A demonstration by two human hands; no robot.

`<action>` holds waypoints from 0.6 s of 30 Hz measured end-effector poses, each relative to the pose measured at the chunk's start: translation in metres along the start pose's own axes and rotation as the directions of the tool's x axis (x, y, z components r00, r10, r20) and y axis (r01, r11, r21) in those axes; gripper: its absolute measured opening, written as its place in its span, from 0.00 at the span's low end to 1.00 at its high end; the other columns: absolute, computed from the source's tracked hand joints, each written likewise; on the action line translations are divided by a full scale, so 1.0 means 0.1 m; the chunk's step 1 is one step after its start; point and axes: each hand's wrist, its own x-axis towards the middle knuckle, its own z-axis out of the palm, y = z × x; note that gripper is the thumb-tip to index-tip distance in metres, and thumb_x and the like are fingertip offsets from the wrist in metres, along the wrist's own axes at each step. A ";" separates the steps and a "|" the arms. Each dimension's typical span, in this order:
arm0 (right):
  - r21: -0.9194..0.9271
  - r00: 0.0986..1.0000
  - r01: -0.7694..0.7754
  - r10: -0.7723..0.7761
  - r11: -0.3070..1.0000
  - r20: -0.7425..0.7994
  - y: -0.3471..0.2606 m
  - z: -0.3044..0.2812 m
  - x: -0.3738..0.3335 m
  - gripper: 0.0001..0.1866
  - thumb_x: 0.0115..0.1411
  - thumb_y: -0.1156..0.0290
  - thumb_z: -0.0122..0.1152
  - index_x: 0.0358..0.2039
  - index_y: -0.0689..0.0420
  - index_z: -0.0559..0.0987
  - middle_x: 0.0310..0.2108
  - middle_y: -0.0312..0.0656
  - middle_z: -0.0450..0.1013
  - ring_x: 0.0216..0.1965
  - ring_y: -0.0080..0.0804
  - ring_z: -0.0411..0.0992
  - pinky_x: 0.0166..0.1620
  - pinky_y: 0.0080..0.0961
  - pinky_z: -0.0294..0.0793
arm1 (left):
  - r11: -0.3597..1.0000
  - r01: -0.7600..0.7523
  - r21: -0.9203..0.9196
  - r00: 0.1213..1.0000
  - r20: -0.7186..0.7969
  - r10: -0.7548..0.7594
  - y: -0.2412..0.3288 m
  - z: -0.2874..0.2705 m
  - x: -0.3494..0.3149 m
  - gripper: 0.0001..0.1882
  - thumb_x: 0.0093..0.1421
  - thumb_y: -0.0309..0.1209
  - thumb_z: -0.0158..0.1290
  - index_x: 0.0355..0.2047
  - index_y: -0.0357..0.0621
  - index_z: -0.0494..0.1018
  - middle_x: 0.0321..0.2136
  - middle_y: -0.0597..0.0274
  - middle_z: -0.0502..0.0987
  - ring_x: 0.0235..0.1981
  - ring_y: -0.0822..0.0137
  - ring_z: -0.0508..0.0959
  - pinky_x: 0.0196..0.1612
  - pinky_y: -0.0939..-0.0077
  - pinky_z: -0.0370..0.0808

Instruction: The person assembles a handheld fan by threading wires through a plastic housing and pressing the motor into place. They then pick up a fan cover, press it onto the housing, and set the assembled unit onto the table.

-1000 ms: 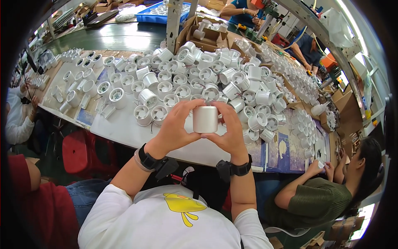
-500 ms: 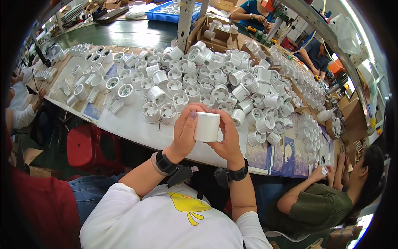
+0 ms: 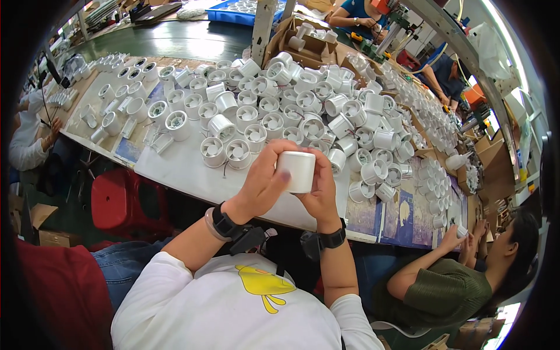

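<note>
While the left hand (image 3: 261, 185) and right hand (image 3: 322, 192) grip a white cylindrical housing (image 3: 300, 171) on the near side of a heap of white fan housings (image 3: 308, 101), bare white board (image 3: 185, 170) leaves open room between heap and front edge of the worktable (image 3: 361, 217); a red stool (image 3: 114, 201) stands left of the heap, past that edge.

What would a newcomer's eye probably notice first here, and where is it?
Probably the big heap of white cylindrical parts, many showing fan-like blades, across the middle of the table. Next comes the smooth white cylinder held between the left hand and right hand, at the near side of the heap. The red stool also stands out, at the left beside the table.
</note>
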 end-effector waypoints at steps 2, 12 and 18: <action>0.003 1.000 -0.002 0.002 1.000 0.012 0.02 -0.01 -0.02 0.40 0.49 0.71 0.72 0.60 0.59 0.60 0.57 0.45 0.63 0.55 0.35 0.67 0.57 0.33 0.67 | 0.993 -0.066 0.095 0.998 0.025 0.064 -0.04 -0.05 0.00 0.28 0.61 0.52 0.48 0.47 0.38 0.66 0.46 0.53 0.68 0.47 0.62 0.70 0.54 0.69 0.64; -0.057 0.999 0.036 -0.038 0.998 -0.030 0.05 0.01 -0.05 0.40 0.50 0.73 0.71 0.60 0.60 0.58 0.56 0.46 0.62 0.55 0.36 0.66 0.57 0.33 0.66 | 0.868 -0.238 0.436 0.971 0.108 0.212 -0.17 -0.12 0.05 0.40 0.50 0.60 0.58 0.50 0.38 0.65 0.45 0.54 0.73 0.49 0.57 0.72 0.59 0.59 0.63; -0.270 0.939 0.137 -0.212 0.953 -0.272 0.27 -0.17 0.10 0.44 0.48 0.73 0.72 0.61 0.60 0.54 0.60 0.49 0.59 0.59 0.37 0.63 0.59 0.33 0.65 | 0.967 0.251 0.039 0.965 -0.086 -0.247 -0.27 -0.02 -0.04 0.31 0.58 0.51 0.55 0.52 0.42 0.64 0.44 0.57 0.74 0.49 0.60 0.74 0.55 0.61 0.67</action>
